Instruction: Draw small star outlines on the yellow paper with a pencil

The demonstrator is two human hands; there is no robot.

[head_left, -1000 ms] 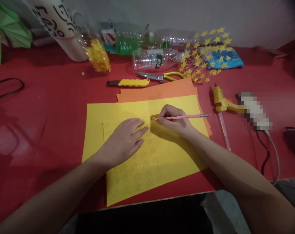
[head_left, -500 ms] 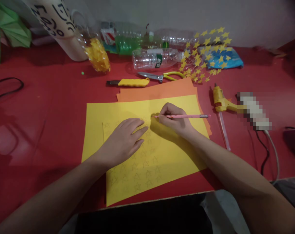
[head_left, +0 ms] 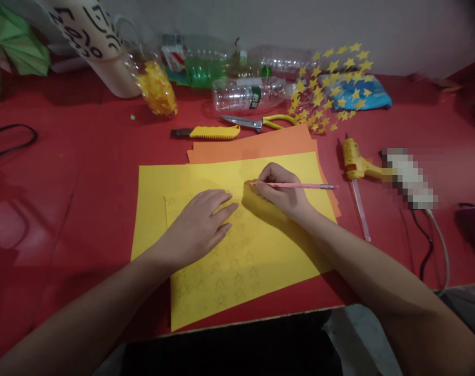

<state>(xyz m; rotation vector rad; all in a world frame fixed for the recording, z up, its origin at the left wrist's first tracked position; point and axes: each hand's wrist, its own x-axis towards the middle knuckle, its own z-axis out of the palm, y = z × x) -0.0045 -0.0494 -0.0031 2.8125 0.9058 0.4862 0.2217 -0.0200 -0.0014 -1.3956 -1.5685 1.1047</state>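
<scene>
A yellow sheet of paper (head_left: 284, 250) lies on the red table, with several small stars drawn in pencil on its left and lower part. My left hand (head_left: 200, 227) rests flat on the sheet with its fingers apart, covering some of the drawn stars. In my right hand (head_left: 282, 193) is a pink pencil (head_left: 300, 185), pinched near its tip, its eraser end pointing right. The pencil tip is close to the paper, just right of my left fingertips. Orange sheets (head_left: 256, 147) stick out behind the yellow one.
Behind the paper lie a yellow cutter (head_left: 216, 132), scissors (head_left: 245, 122), clear bottles (head_left: 237, 96) and yellow star cutouts (head_left: 317, 99). A glue gun (head_left: 352, 159) lies to the right, beside a blurred pale object with cables. A cup (head_left: 115, 73) stands back left.
My right hand and the pencil have shifted very slightly upward. My left hand has stayed in place.
</scene>
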